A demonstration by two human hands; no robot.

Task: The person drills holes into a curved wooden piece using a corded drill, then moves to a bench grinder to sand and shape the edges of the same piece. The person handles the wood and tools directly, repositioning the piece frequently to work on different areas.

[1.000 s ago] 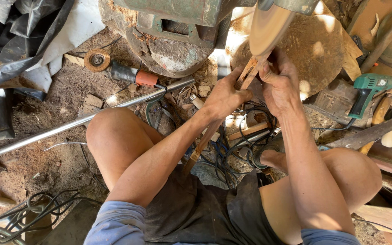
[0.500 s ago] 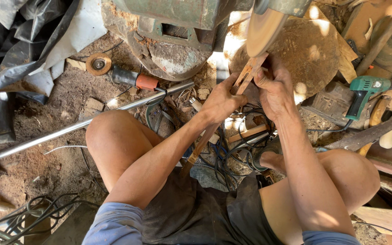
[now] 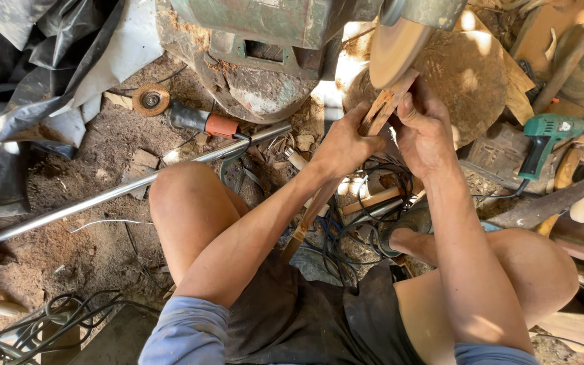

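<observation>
Both hands grip one long wooden strip [image 3: 385, 105], upper end against the lower rim of the tan sanding disc [image 3: 395, 49].
Left hand [image 3: 343, 145]: closed around the strip from the left, just below the contact point.
Right hand [image 3: 424, 132]: closed on it from the right, thumb along the wood, close under the disc.
Strip runs down and left from the disc, between the knees; lower end shows near the left forearm.

Change over the last second: the hands and the strip's tip sit slightly higher and closer to the disc rim than before; the grip looks the same. Reading: the wood is being kept pressed to the disc and fed a little, so the shaping of that end continues.

Surroundings: green motor housing [image 3: 272, 23] above, caked with sawdust; metal pipe [image 3: 136, 186] lying across the dirt floor [image 3: 89, 257]; orange-handled grinder [image 3: 204, 123] beside a loose round disc [image 3: 151, 99]; green drill [image 3: 547, 138] at right; tangled cables [image 3: 353, 236] under the forearms.
</observation>
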